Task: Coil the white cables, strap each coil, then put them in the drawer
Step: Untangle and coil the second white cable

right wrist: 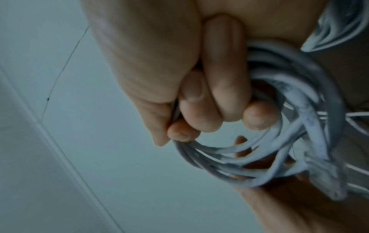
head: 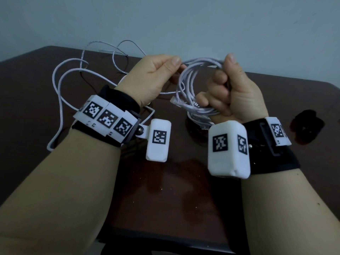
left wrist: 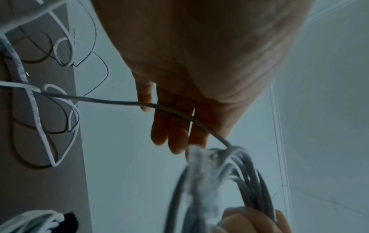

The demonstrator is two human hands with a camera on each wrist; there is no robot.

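My right hand (head: pixel 223 85) is a fist gripping a coil of white cable (head: pixel 184 83) upright above the dark table (head: pixel 165 190). In the right wrist view its curled fingers (right wrist: pixel 211 100) wrap the coil's loops (right wrist: pixel 259 159). My left hand (head: pixel 175 68) pinches the same cable's loose run between thumb and forefinger at the coil's top left. That run (left wrist: pixel 119 102) crosses the left fingers (left wrist: pixel 175 129) and joins the coil (left wrist: pixel 241 171). A clear plug (head: pixel 174 101) sticks out at the coil's lower left.
Loose white cable (head: pixel 60 80) and a thin dark wire (head: pixel 128 46) sprawl over the table's far left. Another white coil (head: pixel 196 117) lies on the table under my right hand. A dark strap-like thing (head: pixel 307 127) lies at the right. Behind the table stands a pale wall.
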